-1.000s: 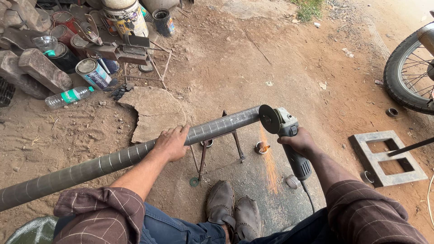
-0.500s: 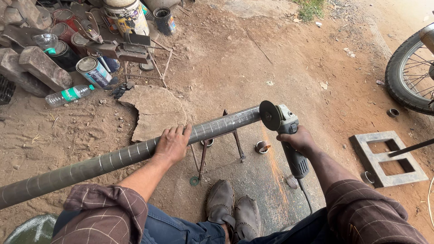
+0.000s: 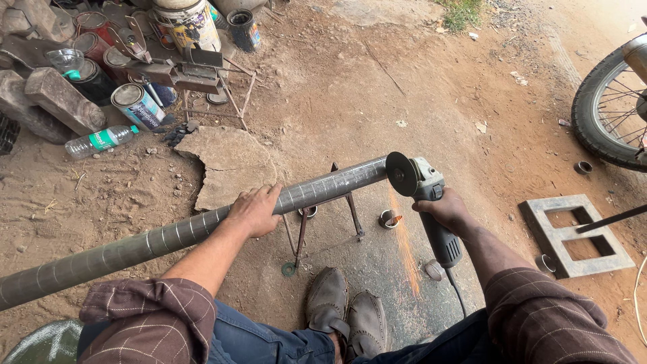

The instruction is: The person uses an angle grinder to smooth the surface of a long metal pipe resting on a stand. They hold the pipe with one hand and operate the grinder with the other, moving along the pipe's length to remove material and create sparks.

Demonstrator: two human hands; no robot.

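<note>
While sparks again streamed down from the disc at the pipe's end, as a second before, the left hand [image 3: 255,210] stayed curled over the long steel pipe [image 3: 168,236] on its small stand [image 3: 323,222], and the right hand [image 3: 446,210] gripped the angle grinder [image 3: 424,195].

The long pipe [image 3: 202,226] is showing dull grey metal with faint spiral seams; the grinder [image 3: 431,202] is looking matt plastic; the ground [image 3: 377,87] is lying rough and dusty.
</note>
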